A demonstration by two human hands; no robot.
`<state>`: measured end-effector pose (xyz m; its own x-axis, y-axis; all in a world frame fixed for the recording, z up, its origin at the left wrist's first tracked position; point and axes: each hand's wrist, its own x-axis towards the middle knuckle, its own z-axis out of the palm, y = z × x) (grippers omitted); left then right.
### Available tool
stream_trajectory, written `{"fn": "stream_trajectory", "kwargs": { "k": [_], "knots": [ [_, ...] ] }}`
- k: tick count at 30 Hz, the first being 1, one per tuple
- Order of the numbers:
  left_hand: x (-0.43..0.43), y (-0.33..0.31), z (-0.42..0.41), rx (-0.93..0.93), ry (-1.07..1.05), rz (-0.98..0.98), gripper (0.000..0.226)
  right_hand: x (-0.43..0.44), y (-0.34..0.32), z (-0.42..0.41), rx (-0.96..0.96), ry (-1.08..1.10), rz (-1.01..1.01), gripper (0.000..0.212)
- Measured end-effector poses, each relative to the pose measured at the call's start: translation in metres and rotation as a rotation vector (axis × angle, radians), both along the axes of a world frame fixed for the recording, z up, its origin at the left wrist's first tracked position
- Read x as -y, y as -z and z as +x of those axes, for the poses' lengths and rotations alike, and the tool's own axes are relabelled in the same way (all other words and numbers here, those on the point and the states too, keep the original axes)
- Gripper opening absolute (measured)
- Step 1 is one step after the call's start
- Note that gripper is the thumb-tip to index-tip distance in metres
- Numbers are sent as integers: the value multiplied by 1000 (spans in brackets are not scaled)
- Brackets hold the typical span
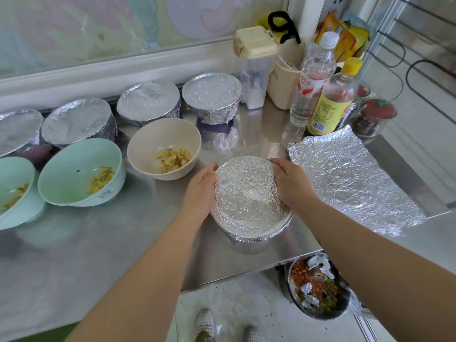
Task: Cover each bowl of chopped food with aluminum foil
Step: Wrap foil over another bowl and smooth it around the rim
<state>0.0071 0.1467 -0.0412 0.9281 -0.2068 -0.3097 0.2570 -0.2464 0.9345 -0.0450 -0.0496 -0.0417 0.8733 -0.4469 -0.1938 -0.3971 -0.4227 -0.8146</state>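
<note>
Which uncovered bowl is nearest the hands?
The beige bowl, right beside the left hand gripping the foil-covered bowl; the two green bowls sit farther left.

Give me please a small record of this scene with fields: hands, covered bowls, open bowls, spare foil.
hands: left hand and right hand grip the front bowl at its foil-wrapped rim
covered bowls: front bowl, plus four in the back row
open bowls: beige bowl and two green bowls, each with chopped food
spare foil: one foil sheet flat on the steel table, right of front bowl
</note>
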Motion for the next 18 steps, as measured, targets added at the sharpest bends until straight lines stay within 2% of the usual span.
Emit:
{"fn": "stream_trajectory", "kwargs": {
  "k": [2,4,6,11,15,16,18],
  "knots": [
    [0,-12,11,195,121,146,39,0,0,0,2,-9,-2,34],
    [5,-18,18,266,247,248,38,-1,0,1,6,-13,9,33],
    [10,-17,20,217,310,259,36,-2,0,1,3,-14,21,33],
    [7,-6,21,8,245,75,29,-2,4,1,-8,5,30,31],
    [7,-13,27,-123,258,59,28,-4,-2,-1,-20,-2,97,31],
    [7,-16,30,-128,276,76,29,-4,-4,-1,-27,-7,114,31],
    [9,-22,39,-22,348,151,31,1,-7,2,-27,-19,109,31]
  ]
}}
